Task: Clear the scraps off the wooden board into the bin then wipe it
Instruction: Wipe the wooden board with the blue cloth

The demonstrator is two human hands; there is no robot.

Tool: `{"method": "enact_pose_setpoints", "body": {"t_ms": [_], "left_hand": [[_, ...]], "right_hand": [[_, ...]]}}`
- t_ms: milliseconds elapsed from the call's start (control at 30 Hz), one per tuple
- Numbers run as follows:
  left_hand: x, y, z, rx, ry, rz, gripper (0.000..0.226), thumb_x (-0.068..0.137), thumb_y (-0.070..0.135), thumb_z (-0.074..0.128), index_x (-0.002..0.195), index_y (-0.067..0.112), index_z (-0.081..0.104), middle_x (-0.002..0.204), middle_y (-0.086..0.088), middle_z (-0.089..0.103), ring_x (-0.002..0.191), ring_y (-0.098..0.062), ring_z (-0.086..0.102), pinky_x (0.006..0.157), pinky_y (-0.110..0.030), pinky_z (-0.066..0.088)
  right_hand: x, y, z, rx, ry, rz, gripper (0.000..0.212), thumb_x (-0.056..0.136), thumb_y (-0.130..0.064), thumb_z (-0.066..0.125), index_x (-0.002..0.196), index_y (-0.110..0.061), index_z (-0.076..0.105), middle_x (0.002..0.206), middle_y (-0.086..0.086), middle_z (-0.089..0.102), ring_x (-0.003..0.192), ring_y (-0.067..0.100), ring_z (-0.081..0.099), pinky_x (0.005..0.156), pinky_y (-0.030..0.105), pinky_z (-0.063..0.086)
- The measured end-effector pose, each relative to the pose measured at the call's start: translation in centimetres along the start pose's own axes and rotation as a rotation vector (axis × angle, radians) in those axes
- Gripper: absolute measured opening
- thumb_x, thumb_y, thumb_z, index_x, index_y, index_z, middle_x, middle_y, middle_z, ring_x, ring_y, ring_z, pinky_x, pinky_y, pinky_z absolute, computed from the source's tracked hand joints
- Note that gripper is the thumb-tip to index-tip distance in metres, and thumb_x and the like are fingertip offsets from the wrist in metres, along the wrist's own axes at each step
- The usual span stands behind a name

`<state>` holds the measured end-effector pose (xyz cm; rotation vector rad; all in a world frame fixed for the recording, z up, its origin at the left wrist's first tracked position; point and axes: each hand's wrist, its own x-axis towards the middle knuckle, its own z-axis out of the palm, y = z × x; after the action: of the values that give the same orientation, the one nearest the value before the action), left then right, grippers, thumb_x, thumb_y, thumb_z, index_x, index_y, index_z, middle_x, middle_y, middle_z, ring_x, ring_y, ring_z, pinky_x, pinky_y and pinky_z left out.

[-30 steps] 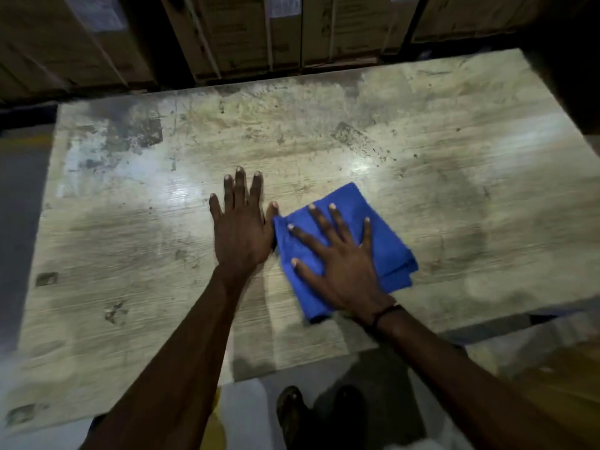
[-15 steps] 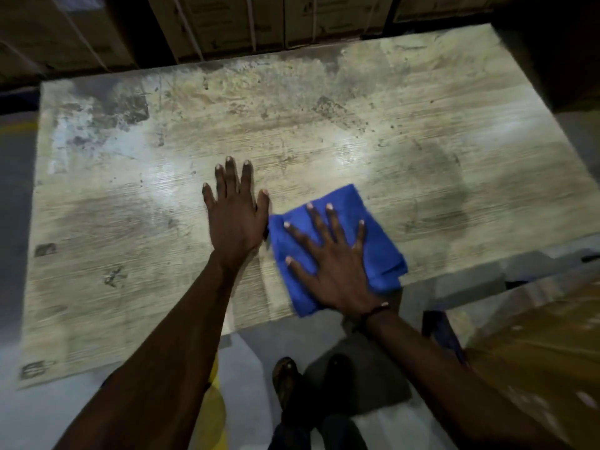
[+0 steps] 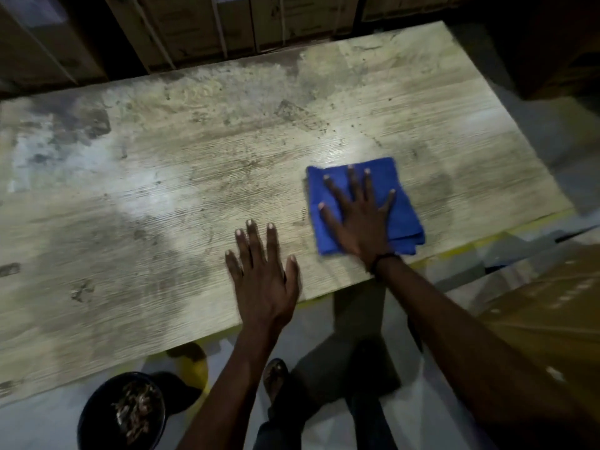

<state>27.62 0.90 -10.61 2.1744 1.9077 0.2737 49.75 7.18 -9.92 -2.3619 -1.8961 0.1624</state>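
Bare forearms, no sleeves in view. Dark band [image 3: 383,258] round the right wrist. Dark trousers [image 3: 367,423] and a dark shoe [image 3: 275,373] below.

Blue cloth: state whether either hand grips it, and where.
Neither grips it. The right hand presses flat on the blue cloth; the left hand lies flat on the wooden board.

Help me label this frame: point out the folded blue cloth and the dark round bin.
folded blue cloth [image 3: 402,209], head view, bare fabric right of the fingers.
dark round bin [image 3: 94,414], head view, left rim.
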Motion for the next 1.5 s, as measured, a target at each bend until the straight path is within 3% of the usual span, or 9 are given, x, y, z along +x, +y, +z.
{"method": "enact_pose_setpoints", "body": {"t_ms": [167, 333, 467, 633, 733, 867, 1033, 1300, 1500], "left_hand": [[5.4, 2.3, 1.0, 0.007, 0.028, -0.003, 0.069, 0.107, 0.054, 0.030, 0.168, 0.026, 0.013, 0.176, -0.008, 0.000, 0.163, -0.030, 0.001, 0.129, -0.056, 0.007], [10.9, 3.7, 1.4, 0.005, 0.064, -0.015, 0.069, 0.107, 0.058, 0.024, 0.168, 0.026, 0.016, 0.176, -0.010, 0.004, 0.163, -0.032, 0.002, 0.128, -0.056, 0.003], [14.1, 5.0, 1.7, -0.009, 0.075, -0.055, 0.070, 0.107, 0.059, 0.020, 0.168, 0.025, 0.017, 0.176, -0.013, 0.004, 0.162, -0.035, 0.002, 0.128, -0.058, 0.003], [18.1, 6.2, 1.8, 0.003, 0.087, -0.076, 0.072, 0.104, 0.059, 0.021, 0.167, 0.023, 0.022, 0.175, -0.015, 0.009, 0.161, -0.040, 0.009, 0.126, -0.061, 0.008], [19.6, 5.9, 1.9, 0.021, 0.095, -0.066, 0.072, 0.104, 0.060, 0.020, 0.167, 0.025, 0.023, 0.175, -0.014, 0.012, 0.160, -0.040, 0.011, 0.126, -0.063, 0.010], [19.3, 6.0, 2.2, 0.026, 0.136, -0.063, 0.068, 0.107, 0.059, 0.023, 0.167, 0.027, 0.021, 0.175, -0.011, 0.010, 0.161, -0.036, 0.009, 0.127, -0.061, 0.007], [19.6, 6.3, 2.0, 0.020, 0.145, -0.093, 0.068, 0.107, 0.059, 0.026, 0.167, 0.030, 0.020, 0.176, -0.008, 0.009, 0.162, -0.032, 0.008, 0.127, -0.060, 0.008], [19.8, 6.0, 2.4, 0.047, 0.153, -0.091, 0.068, 0.105, 0.057, 0.030, 0.167, 0.030, 0.021, 0.176, -0.007, 0.010, 0.162, -0.032, 0.011, 0.127, -0.060, 0.014], [20.3, 6.2, 1.3, -0.039, 0.052, -0.097, 0.071, 0.105, 0.062, 0.024, 0.168, 0.031, 0.012, 0.176, -0.007, -0.004, 0.162, -0.030, -0.005, 0.128, -0.055, -0.001]], "right_hand": [[-6.2, 3.1, 0.0, -0.028, -0.028, -0.191, 0.067, 0.100, -0.074, 0.031, 0.160, -0.057, 0.008, 0.175, -0.013, -0.007, 0.162, 0.020, -0.010, 0.119, 0.075, 0.001], [0.7, 13.9, -1.7, -0.030, 0.007, 0.101, 0.067, 0.097, -0.076, 0.024, 0.160, -0.056, 0.015, 0.175, -0.009, 0.007, 0.162, 0.023, 0.006, 0.116, 0.079, 0.009], [4.8, 13.8, -1.8, 0.042, 0.029, 0.230, 0.070, 0.097, -0.076, 0.016, 0.162, -0.052, 0.013, 0.176, -0.001, 0.006, 0.162, 0.031, 0.003, 0.112, 0.082, 0.007], [-1.8, 5.8, -0.4, -0.024, -0.011, -0.282, 0.067, 0.100, -0.073, 0.027, 0.162, -0.052, 0.013, 0.176, -0.004, 0.001, 0.162, 0.027, -0.005, 0.118, 0.075, -0.002], [-0.7, 7.8, -0.6, 0.008, -0.017, -0.439, 0.065, 0.100, -0.074, 0.032, 0.161, -0.054, 0.018, 0.176, -0.008, 0.003, 0.162, 0.023, -0.006, 0.119, 0.074, 0.000], [10.0, 14.7, -1.5, -0.011, 0.011, -0.114, 0.065, 0.097, -0.076, 0.029, 0.159, -0.056, 0.022, 0.175, -0.010, 0.009, 0.162, 0.023, 0.006, 0.118, 0.077, 0.005], [17.3, 15.7, -2.2, 0.121, -0.020, 0.161, 0.066, 0.100, -0.075, 0.026, 0.161, -0.054, 0.014, 0.176, -0.005, 0.001, 0.162, 0.029, -0.005, 0.115, 0.080, -0.003], [14.3, 8.2, -0.9, 0.087, -0.042, -0.413, 0.066, 0.097, -0.076, 0.028, 0.160, -0.055, 0.022, 0.175, -0.012, 0.008, 0.162, 0.021, 0.000, 0.119, 0.076, 0.001], [23.2, 13.2, -3.0, 0.133, -0.080, 0.125, 0.066, 0.101, -0.075, 0.025, 0.162, -0.053, 0.011, 0.176, -0.005, -0.001, 0.162, 0.028, -0.007, 0.116, 0.079, -0.003]]}}
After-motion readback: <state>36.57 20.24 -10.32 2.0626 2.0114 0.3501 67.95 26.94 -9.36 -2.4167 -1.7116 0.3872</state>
